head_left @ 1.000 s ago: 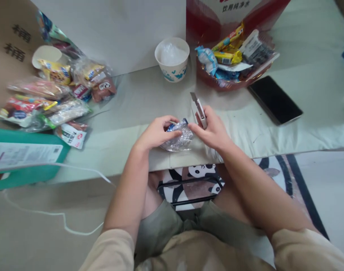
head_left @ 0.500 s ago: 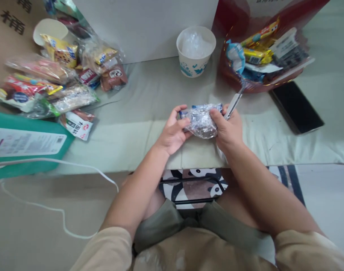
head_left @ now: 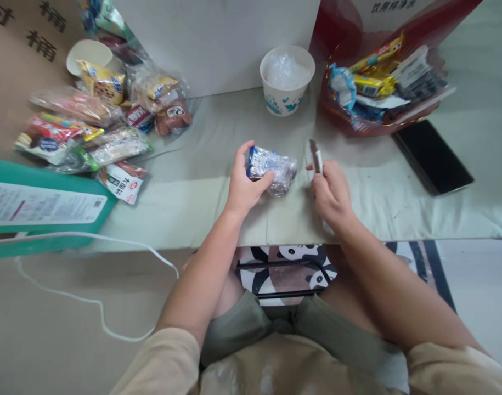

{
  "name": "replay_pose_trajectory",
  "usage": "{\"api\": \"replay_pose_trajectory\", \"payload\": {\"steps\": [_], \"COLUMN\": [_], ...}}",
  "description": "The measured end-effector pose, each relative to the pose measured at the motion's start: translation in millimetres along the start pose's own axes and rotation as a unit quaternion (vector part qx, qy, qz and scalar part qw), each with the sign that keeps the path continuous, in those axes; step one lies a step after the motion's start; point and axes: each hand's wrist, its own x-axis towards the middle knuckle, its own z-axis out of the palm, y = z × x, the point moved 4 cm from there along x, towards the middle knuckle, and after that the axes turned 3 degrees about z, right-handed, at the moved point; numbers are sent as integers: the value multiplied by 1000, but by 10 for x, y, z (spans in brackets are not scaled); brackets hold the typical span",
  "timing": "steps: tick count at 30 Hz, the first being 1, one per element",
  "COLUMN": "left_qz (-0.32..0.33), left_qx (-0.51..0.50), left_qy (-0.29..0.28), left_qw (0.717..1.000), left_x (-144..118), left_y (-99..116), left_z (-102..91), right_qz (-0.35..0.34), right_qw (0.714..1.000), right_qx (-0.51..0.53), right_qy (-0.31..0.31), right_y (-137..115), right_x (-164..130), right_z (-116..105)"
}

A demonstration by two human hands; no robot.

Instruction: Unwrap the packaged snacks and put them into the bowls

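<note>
My left hand (head_left: 248, 184) grips a small box-shaped pack (head_left: 273, 167) with blue edges, wrapped in crinkled clear plastic. The thumb presses on its near face while the fingers curl round the left end. To the right of the pack, apart from it, my right hand (head_left: 331, 192) is closed around a slim white utility knife (head_left: 316, 156), its metallic tip pointing up and away. Part of the knife's handle shows below the fist; the rest is hidden in the hand. Printing on the pack is too blurred to read.
A paper cup (head_left: 287, 90) with crumpled clear plastic stands behind the hands. A red bowl of snacks (head_left: 357, 123) and a phone (head_left: 434, 156) lie to the right. Packaged snacks (head_left: 119, 142), a green container (head_left: 61, 214) and a white cable (head_left: 127, 241) are at the left.
My right hand has let go of the wrapped pack and moved away from it, turning the knife upright. The pack, now in my left hand alone, has shifted slightly left and tilted.
</note>
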Motion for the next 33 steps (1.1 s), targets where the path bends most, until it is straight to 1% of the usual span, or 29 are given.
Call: {"api": "replay_pose_trajectory", "payload": {"steps": [2, 5, 8, 11, 15, 20, 25, 27, 28, 30, 31, 33], "left_qz": [9, 25, 27, 20, 14, 10, -24, -39, -42, -32, -20, 10], "left_qx": [11, 34, 39, 27, 5, -30, -88, -109, -114, -101, -79, -3], "left_qy": [-30, -72, -100, -105, -81, -31, 30, 58, 70, 79, 73, 34], "left_qw": [999, 997, 994, 994, 997, 999, 995, 992, 990, 991, 994, 999], "left_x": [19, 25, 13, 8, 36, 98, 161, 172, 168, 136, 109, 38], "left_y": [-10, 8, 32, 38, 24, -24, -93, -121, -131, -128, -116, -80], "left_z": [0, 52, 115, 136, 71, -79, -243, -292, -303, -286, -258, -170], "right_qz": [-6, -1, -22, -43, -57, -57, -51, -46, -40, -26, -17, 4], "right_qw": [1000, 999, 999, 998, 997, 997, 997, 997, 997, 995, 992, 983], "right_qx": [11, 23, 2, -20, -32, -45, -59, -61, -67, -95, -117, -164], "right_qy": [28, 36, 41, 30, 28, 7, -23, -24, -14, 27, 49, 79], "right_y": [-107, -207, -225, -199, -170, -127, -48, 5, 39, 115, 154, 225], "right_x": [9, 28, 41, 46, 44, 31, 27, 38, 49, 77, 93, 123], "right_z": [-25, -17, 3, 22, -14, -69, -121, -166, -200, -287, -332, -404]}}
